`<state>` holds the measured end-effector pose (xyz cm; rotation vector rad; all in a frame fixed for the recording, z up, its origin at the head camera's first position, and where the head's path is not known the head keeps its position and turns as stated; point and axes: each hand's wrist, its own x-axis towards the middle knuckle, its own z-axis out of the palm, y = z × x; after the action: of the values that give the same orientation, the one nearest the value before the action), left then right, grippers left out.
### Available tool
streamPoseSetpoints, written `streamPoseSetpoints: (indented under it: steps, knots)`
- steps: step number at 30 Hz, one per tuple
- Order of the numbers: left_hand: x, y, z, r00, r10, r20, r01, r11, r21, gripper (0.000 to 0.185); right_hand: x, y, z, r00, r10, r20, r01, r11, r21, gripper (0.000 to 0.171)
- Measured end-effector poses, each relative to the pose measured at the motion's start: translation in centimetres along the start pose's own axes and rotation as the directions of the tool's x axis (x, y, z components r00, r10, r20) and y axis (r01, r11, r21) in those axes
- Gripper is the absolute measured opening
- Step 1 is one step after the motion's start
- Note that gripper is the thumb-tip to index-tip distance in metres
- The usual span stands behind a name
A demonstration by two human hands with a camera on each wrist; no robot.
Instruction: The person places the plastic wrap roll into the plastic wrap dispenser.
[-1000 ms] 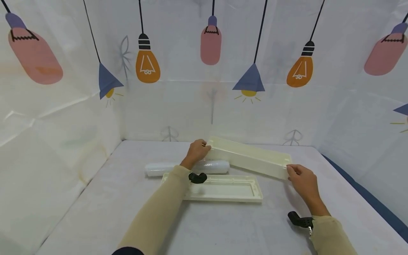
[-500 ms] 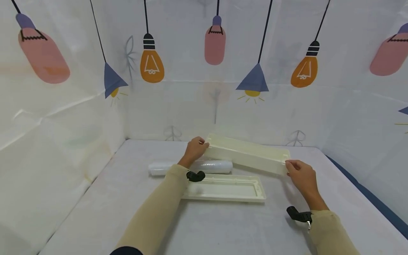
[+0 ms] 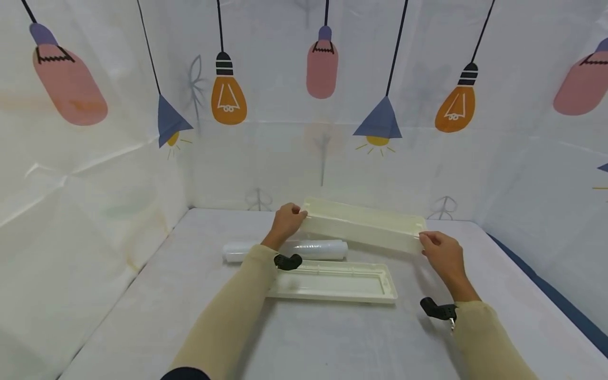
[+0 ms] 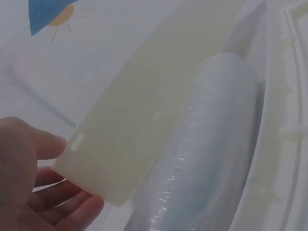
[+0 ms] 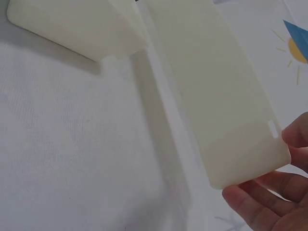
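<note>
A long, cream plastic box (image 3: 361, 229) is held up above the back of the table in the head view. My left hand (image 3: 286, 222) pinches its left end, thumb on the near side. At the other end my right hand (image 3: 444, 258) grips the lower right corner between thumb and fingers. Small slots show near both ends in the wrist views. Below it lies a roll of clear plastic film (image 3: 315, 249), partly hidden by my left wrist. In front of that roll, a shallow cream rectangular lid or tray (image 3: 332, 300) lies with its raised rim upward.
A white cloth covers the table (image 3: 332, 343). White sheet walls (image 3: 266, 163) printed with lamps stand at the back and both sides. Black wrist cameras (image 3: 288, 262) sit on both wrists; the left one hangs over the lid's left part.
The box has moved a little to the left, and its right end has risen slightly with my right hand. Roll and lid stay put; the head view has shifted slightly.
</note>
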<state>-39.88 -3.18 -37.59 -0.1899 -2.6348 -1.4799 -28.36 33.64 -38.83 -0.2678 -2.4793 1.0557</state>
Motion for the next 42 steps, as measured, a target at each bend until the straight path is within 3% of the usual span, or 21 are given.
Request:
streamPoseSetpoints:
  steps: [5, 12, 24, 42]
  knots:
    - [0.1, -0.3, -0.7, 1.000, -0.015, 0.000, 0.015, 0.999, -0.051, 0.043, 0.5, -0.6, 0.5, 1.000, 0.003, -0.004, -0.003, 0.999, 0.036, 0.044]
    - [-0.1, -0.9, -1.7, 1.000, -0.013, 0.011, 0.014, 0.999, -0.038, 0.048, 1.1, -1.3, 1.7, 0.999, 0.033, -0.007, -0.033, 0.996, 0.086, 0.040]
    - [-0.8, -2.2, -3.4, 0.998, -0.060, 0.035, 0.065, 0.983, -0.171, 0.049, 1.6, -2.6, 3.1, 0.998, 0.050, 0.032, -0.054, 0.984, 0.171, 0.038]
    - [-1.6, -3.8, -5.4, 0.997, -0.071, 0.024, 0.074, 0.979, -0.188, 0.051, 2.0, -3.6, 5.1, 0.996, 0.034, 0.082, -0.052, 0.974, 0.223, 0.036]
